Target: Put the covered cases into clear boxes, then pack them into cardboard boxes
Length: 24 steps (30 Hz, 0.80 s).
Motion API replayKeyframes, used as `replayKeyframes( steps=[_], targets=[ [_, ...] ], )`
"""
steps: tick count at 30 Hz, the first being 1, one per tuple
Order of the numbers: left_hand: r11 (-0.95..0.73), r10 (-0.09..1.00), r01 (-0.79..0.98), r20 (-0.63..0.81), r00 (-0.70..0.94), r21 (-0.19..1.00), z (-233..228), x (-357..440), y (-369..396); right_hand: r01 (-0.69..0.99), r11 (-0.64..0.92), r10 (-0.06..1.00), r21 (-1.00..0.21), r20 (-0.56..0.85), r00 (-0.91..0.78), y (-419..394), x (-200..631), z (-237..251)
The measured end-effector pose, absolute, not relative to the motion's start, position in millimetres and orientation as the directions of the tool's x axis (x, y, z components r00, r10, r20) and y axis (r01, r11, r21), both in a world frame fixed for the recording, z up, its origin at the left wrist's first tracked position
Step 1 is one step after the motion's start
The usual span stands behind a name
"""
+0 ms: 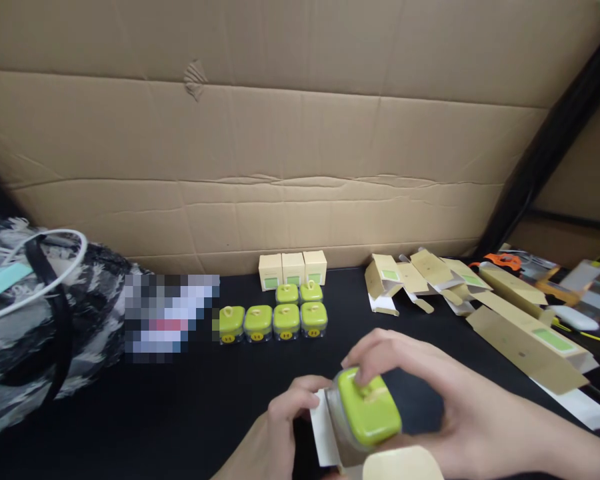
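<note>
Here, low in the frame, my right hand point(430, 393) pinches the green-lidded container point(367, 407) from above, while my left hand point(285, 417) grips its open carton point(325, 427), steadying the mouth.

text: we read none | signs: smiley faces on the green containers point(273, 321) — box labels point(293, 280) blank green — rest blurred

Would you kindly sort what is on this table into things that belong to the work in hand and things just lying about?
In hand:
- green-lidded container, gripped by right hand
- carton, steadied by left hand
- six matching containers
- three closed cartons
- flat cartons

Lying about:
- patterned bag
- white cable
- orange tool
</note>
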<state>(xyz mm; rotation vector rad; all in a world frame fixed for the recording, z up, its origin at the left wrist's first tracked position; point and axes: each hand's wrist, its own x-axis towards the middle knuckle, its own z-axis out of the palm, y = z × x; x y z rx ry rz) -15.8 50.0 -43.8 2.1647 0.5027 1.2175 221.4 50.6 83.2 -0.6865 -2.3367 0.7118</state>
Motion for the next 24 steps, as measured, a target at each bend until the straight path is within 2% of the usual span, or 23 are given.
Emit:
replayKeyframes(
  steps=[3,5,10,12,15,18,22,24],
  targets=[
    [-0.753,0.572,0.006,0.65,0.501,0.658,-46,-15,52,0.378,0.769,0.585,-0.515,0.329,-0.742,47,223,89],
    [-0.755,0.565,-0.02,0.667,0.486,0.655,-46,-14,53,0.401,0.779,0.574,-0.483,0.289,-0.767,47,222,89],
    [-0.768,0.535,-0.074,0.702,0.47,0.636,-40,-10,52,0.503,0.708,0.623,-0.496,0.105,-0.775,45,222,86],
    [-0.768,0.553,-0.038,0.693,0.462,0.639,-37,-11,52,0.522,0.658,0.661,-0.542,0.083,-0.746,42,225,86],
    [-0.77,0.576,0.098,0.621,0.532,0.63,-36,-17,52,0.473,0.607,0.691,-0.639,0.13,-0.711,40,232,88],
    [-0.762,0.588,0.195,0.535,0.607,0.617,-36,-23,52,0.391,0.612,0.657,-0.688,0.167,-0.735,41,240,88],
    [-0.694,0.637,0.203,0.458,0.62,0.691,-28,-24,47,0.284,0.746,0.527,-0.602,0.272,-0.805,44,242,82],
    [-0.633,0.7,0.223,0.426,0.574,0.741,-21,-23,45,0.241,0.778,0.503,-0.58,0.345,-0.793,46,239,76]
  ],
)
